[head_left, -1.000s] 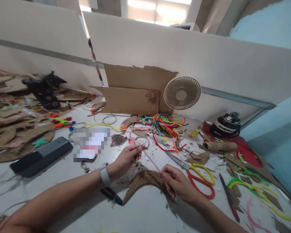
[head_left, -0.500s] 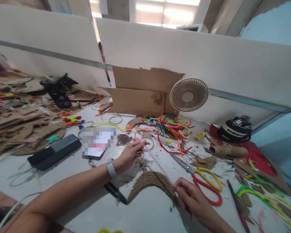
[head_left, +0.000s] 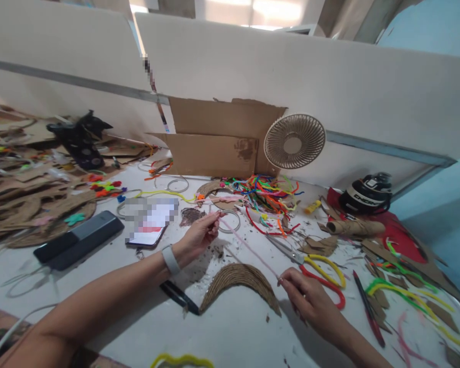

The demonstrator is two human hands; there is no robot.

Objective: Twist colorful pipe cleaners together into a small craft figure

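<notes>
A pale pink pipe cleaner [head_left: 249,247] runs slantwise between my two hands above the white table. My left hand [head_left: 203,232], with a grey band on its wrist, pinches the upper end. The lower end is pinched between thumb and fingers of my right hand [head_left: 304,294]. Below it on the table lies a brown crescent [head_left: 239,278] covered in rows of twine, its right tip near my right hand. Scissors [head_left: 310,263] with yellow and red handles lie open just beyond that hand. Behind my left hand is a metal ring [head_left: 233,230].
Tangled coloured pipe cleaners [head_left: 266,191] lie at the back under a fan [head_left: 295,141]. A phone [head_left: 153,222] and a power bank [head_left: 78,240] are on the left. Right of the scissors lie a red pen [head_left: 369,309], cardboard scraps and a cardboard tube [head_left: 354,228].
My right hand has moved away from the crescent's tip, and the pink pipe cleaner is stretched longer between my hands. The whole view has shifted slightly.
</notes>
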